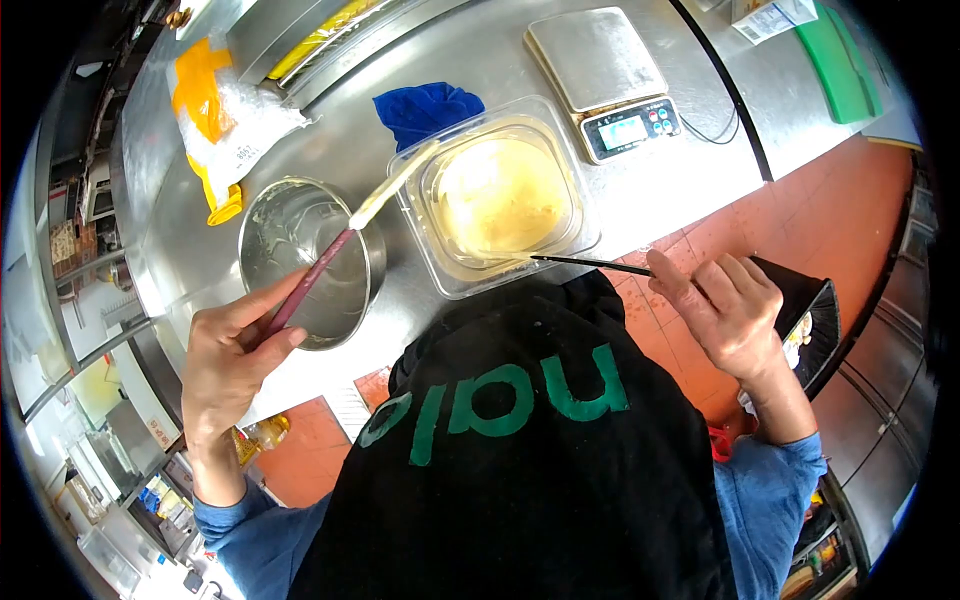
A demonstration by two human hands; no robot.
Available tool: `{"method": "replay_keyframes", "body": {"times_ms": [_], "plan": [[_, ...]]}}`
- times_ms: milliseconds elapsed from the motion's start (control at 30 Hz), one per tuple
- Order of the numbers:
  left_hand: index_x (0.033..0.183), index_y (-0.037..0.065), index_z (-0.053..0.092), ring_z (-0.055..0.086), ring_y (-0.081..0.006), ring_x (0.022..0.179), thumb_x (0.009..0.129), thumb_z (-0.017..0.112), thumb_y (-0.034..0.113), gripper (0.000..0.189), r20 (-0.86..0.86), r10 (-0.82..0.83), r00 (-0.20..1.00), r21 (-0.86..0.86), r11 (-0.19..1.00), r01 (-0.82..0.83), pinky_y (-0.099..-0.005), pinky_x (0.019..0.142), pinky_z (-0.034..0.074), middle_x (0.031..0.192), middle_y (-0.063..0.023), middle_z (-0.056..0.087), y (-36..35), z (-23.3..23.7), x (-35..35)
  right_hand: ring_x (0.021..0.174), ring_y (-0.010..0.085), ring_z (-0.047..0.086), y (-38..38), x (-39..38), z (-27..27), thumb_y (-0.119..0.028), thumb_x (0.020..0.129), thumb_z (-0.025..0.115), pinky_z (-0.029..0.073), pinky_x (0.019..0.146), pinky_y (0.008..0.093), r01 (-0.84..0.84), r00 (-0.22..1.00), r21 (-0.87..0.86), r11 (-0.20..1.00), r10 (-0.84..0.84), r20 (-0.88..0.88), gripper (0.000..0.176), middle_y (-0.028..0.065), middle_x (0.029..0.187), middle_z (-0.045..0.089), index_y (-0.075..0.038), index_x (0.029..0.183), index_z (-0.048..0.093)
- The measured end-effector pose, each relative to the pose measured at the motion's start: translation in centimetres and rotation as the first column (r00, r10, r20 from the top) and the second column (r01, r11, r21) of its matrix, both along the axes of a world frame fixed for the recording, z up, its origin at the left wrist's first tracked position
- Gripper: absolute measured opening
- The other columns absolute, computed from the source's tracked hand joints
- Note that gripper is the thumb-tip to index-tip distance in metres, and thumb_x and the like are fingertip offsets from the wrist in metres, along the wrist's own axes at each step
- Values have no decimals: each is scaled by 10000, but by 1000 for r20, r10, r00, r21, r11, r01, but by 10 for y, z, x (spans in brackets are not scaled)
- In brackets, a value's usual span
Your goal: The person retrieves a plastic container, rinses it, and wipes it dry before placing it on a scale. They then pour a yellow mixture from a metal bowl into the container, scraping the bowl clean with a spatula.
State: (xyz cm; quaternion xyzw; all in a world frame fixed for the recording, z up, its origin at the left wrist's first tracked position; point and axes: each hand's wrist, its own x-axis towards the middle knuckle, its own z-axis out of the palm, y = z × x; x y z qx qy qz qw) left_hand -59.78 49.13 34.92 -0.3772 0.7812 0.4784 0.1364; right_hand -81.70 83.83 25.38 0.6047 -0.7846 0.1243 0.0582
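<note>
Left hand (235, 355) closed, thumb and fingers pinching red-handled spatula (330, 260); the blade lay over the steel bowl (262, 200), tip at the tub's rim. Right hand (730, 310) loosely curled, pinching thin black tool (590, 263), tip inside batter tub (470, 288) on counter.

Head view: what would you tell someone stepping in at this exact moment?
Left hand grips a red-handled spatula, pale blade reaching from the steel bowl to a corner of the clear tub.
Right hand holds a thin black tool, tip at the tub's near rim.
Done: yellow batter sits in the tub; bowl shows only smears.
Left, probably: scrape the spatula, level the batter.
</note>
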Motion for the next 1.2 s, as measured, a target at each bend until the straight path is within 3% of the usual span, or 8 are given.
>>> {"method": "replay_keyframes", "body": {"times_ms": [67,100,167,200,267,300,367,1200], "plan": [[1235,64,616,449,-63,509,760,695,-45,493,-93,-225,970,-193,960,204,-225,467,373,747,-6,639,7,-5,-5,503,108,418,-1,-6,3,-186,640,786,376,432,246,-44,999,1,999,44,-24,371,-15,592,345,-76,986,711],[1235,64,616,449,-63,509,760,695,-45,493,-92,-224,970,-193,960,203,-225,467,373,747,-6,639,13,-4,-10,507,106,418,-1,-8,5,-191,634,787,371,428,243,-90,995,2,996,90,-49,367,-18,594,344,-79,976,717],[1225,123,633,499,-150,523,747,705,-20,504,3,-432,902,-511,774,373,-295,511,415,723,-43,622,25,1,-21,511,105,419,-2,-11,8,-193,627,786,369,425,243,-98,994,11,995,98,-45,370,-20,598,342,-85,974,720],[1225,123,633,499,-150,523,747,705,-20,504,3,-431,902,-510,776,372,-295,511,415,723,-43,622,30,-1,-23,516,103,421,-1,-12,10,-195,620,786,367,423,243,-104,994,20,994,104,-44,373,-23,601,340,-92,973,722],[1223,186,638,517,-215,510,749,718,43,501,130,-505,853,-700,563,440,-339,509,430,690,-78,550,36,-4,-26,518,102,422,-2,-15,16,-199,615,788,365,421,243,-110,992,15,994,110,-56,380,-19,609,339,-99,975,723],[1223,186,638,517,-215,510,749,718,43,501,131,-505,853,-698,564,441,-339,509,430,690,-78,550,39,-6,-27,521,100,424,-3,-16,20,-202,610,791,363,420,243,-116,991,10,993,116,-70,387,-15,617,338,-106,978,723],[1255,199,610,534,-220,512,771,716,105,505,241,-528,814,-746,435,504,-362,509,444,657,-54,492,43,-9,-27,523,98,425,-8,-18,28,-206,608,793,359,418,243,-146,981,-9,989,144,-127,387,-12,626,339,-108,976,724],[1258,158,607,515,-175,487,732,712,39,550,325,-571,754,-713,377,592,-343,466,434,658,-50,463,51,-3,-10,522,106,423,-3,-25,30,-199,608,794,340,426,250,-177,970,-19,984,171,-172,412,-7,637,329,-112,1003,713]]}}
